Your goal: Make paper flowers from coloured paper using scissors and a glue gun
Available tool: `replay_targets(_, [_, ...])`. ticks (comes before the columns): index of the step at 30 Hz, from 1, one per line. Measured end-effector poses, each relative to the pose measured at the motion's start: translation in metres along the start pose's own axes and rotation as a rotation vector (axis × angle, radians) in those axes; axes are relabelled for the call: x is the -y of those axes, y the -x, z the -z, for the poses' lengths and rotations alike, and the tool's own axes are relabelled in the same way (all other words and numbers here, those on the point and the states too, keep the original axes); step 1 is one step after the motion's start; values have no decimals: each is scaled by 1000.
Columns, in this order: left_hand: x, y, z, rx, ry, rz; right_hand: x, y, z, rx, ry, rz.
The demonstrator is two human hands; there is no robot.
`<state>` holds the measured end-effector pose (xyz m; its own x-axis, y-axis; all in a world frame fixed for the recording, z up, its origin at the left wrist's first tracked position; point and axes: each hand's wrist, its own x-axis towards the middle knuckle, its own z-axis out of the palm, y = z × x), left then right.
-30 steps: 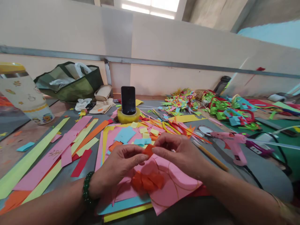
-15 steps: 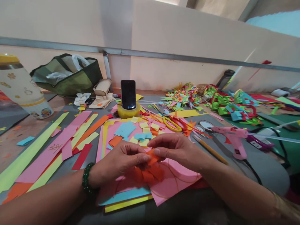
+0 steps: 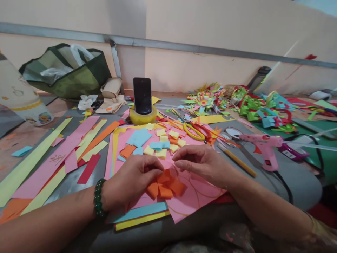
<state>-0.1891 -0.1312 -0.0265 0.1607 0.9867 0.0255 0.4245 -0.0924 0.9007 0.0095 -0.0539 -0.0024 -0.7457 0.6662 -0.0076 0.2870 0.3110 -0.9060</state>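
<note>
My left hand [image 3: 139,174], with a green bead bracelet [image 3: 98,196] at its wrist, pinches the edge of an orange paper piece [image 3: 164,176]. Several folded orange paper pieces [image 3: 165,191] lie right under and beside its fingertips, on pink paper. To the right hovers my right hand [image 3: 205,163], fingers curved and slightly apart, holding nothing. Beneath both hands is a stack of coloured sheets, topped by pink paper [image 3: 184,207] with drawn curved lines. Small yellow paper pieces [image 3: 161,153] and blue pieces [image 3: 139,137] are scattered just beyond the fingers.
Long paper strips [image 3: 56,158] lie at left. A phone [image 3: 142,95] stands in a yellow tape roll [image 3: 143,117]. Scissors [image 3: 193,130], a pencil [image 3: 238,161] and a pink glue gun [image 3: 265,147] with its cord are at right. Paper decorations [image 3: 206,98] and a green bag [image 3: 68,75] are behind.
My right hand has let go of the orange paper piece and moved slightly right. My left hand keeps hold, lower over the other orange pieces. The camera view has tilted down a little.
</note>
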Motion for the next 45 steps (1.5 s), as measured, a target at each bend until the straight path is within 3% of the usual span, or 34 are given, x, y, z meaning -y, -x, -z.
replay_targets(4, [-2,-3,2,-65,231,48,4,3,-6,-22,246,272])
replay_targets(7, [-1,-3,5,-22,396,57,7,4,-10,1,299,485])
replay_targets(9, [0,-2,6,15,418,75,8,4,-11,-29,299,553])
replay_targets(11, [0,0,6,-4,332,44,8,4,-8,-64,313,550])
replay_targets(14, [1,2,3,-77,-48,-121,5,7,-1,-72,361,476])
replay_targets(16, [2,3,0,-45,-304,-201,-1,10,2,-58,374,438])
replay_targets(18, [3,4,-1,9,-419,-232,-7,13,2,-42,362,432])
replay_targets(34, [-5,9,3,155,-578,-316,-21,16,-4,-31,410,385])
replay_targets(45, [-13,10,2,243,-621,-254,-15,18,-1,37,524,402])
